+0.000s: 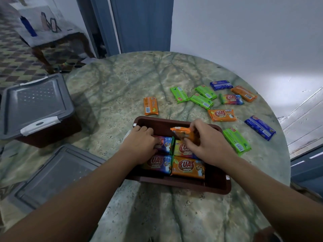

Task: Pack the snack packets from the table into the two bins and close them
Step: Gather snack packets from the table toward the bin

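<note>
Your right hand (208, 145) pinches an orange snack packet (183, 133) above the open brown bin (176, 184); left hand (141, 145) presses packed rows. Loosen early, it lands crooked, blocking the lid.

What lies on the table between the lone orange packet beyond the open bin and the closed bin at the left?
Nothing: in the head view, only bare marble table runs from the orange packet to the closed bin.

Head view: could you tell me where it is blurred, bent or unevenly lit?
Head view: the side table at upper left is smeared; wide-angle bending curves the round table's rim; a bright patch falls on the right wall; packets in the open bin read sharply.
</note>
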Demonstrator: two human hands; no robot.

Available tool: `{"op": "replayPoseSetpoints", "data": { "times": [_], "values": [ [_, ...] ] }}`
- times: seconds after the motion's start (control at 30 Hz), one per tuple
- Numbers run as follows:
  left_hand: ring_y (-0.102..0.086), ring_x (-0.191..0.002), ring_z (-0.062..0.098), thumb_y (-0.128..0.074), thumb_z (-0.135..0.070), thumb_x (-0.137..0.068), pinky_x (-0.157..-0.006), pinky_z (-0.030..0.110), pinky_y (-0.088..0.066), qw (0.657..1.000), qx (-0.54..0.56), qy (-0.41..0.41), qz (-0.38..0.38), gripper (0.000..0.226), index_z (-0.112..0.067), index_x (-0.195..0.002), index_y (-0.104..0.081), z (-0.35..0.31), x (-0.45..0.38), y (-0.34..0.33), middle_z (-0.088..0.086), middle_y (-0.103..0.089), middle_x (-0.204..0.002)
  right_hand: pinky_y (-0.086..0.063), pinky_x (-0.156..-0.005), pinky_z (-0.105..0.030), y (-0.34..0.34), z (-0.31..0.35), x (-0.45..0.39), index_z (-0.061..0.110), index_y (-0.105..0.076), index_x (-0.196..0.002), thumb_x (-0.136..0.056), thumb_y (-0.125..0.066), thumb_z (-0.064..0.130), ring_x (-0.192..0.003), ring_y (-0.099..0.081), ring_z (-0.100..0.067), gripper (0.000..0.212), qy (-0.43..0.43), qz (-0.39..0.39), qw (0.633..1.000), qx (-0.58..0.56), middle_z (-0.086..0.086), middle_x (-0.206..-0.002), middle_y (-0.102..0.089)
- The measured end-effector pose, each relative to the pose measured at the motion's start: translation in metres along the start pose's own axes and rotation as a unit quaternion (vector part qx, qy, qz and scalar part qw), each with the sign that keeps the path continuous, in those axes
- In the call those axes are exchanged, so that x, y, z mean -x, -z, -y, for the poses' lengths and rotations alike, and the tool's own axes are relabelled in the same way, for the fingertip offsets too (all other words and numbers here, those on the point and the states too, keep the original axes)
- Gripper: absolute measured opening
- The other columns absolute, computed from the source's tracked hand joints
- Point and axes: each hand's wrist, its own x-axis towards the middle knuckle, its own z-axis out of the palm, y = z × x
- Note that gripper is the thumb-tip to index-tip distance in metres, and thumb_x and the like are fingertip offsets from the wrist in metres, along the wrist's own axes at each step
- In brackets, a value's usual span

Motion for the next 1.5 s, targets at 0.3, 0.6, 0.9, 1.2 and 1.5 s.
{"op": "replayPoseSetpoints", "data": {
  "times": [0.3, 0.6, 0.9, 1.2, 1.5],
  "values": [
    [-0.055, -0.105, 0.023, -0.049, -0.051, -0.097, -0.094, 0.039, -0.038, 1.000, 0.010, -0.001, -0.005, 0.040, -0.033, -0.129, -0.065, 0.000, 0.000, -0.002, 0.002, -0.058, -0.116, -0.064, -0.076, -0.052, -0.014, 0.003, -0.008, 0.040, -0.065, -0.118, -0.088, -0.076, 0.006, -0.089, -0.077, -0.023, 0.047, -0.256, 0.066, 0.882, -0.390, -0.009, -0.107, -0.072],
    [-0.055, -0.105, 0.025, -0.050, -0.051, -0.097, -0.093, 0.039, -0.038, 1.000, 0.012, -0.005, -0.016, 0.040, -0.034, -0.130, -0.064, 0.001, 0.001, -0.003, 0.003, -0.058, -0.115, -0.039, -0.055, -0.030, -0.030, -0.002, 0.002, 0.021, -0.041, -0.101, -0.086, -0.078, 0.030, -0.069, -0.055, -0.021, 0.041, -0.251, 0.040, 0.962, -0.100, -0.004, -0.087, -0.054],
    [-0.054, -0.106, 0.024, -0.051, -0.051, -0.097, -0.095, 0.039, -0.038, 1.000, 0.010, -0.006, -0.014, 0.041, -0.035, -0.133, -0.061, 0.001, 0.000, -0.004, 0.002, -0.057, -0.117, -0.051, -0.091, -0.043, -0.032, 0.002, 0.005, 0.033, -0.025, -0.155, -0.095, -0.066, 0.049, -0.127, -0.039, -0.033, 0.074, -0.126, 0.204, 0.944, 0.227, -0.010, -0.141, -0.038],
    [-0.056, -0.102, 0.021, -0.053, -0.054, -0.094, -0.092, 0.037, -0.038, 0.999, 0.028, -0.008, -0.032, 0.039, -0.035, -0.127, -0.065, 0.003, -0.002, -0.009, -0.001, -0.059, -0.111, -0.048, -0.097, -0.044, -0.035, -0.004, 0.002, 0.035, -0.034, -0.156, -0.096, -0.060, 0.053, -0.124, -0.044, -0.028, 0.068, -0.089, 0.191, 0.942, 0.263, -0.003, -0.137, -0.043],
    [-0.050, -0.107, 0.013, -0.068, -0.043, -0.093, -0.091, 0.035, -0.046, 0.936, 0.293, 0.051, -0.188, 0.035, -0.025, -0.123, -0.068, 0.011, 0.003, -0.003, -0.008, -0.058, -0.111, -0.044, -0.080, -0.040, -0.025, -0.004, -0.013, 0.026, -0.061, -0.124, -0.089, -0.070, 0.046, -0.100, -0.047, -0.026, 0.041, -0.026, -0.060, 0.975, 0.214, -0.003, -0.108, -0.048]
  ]
}}
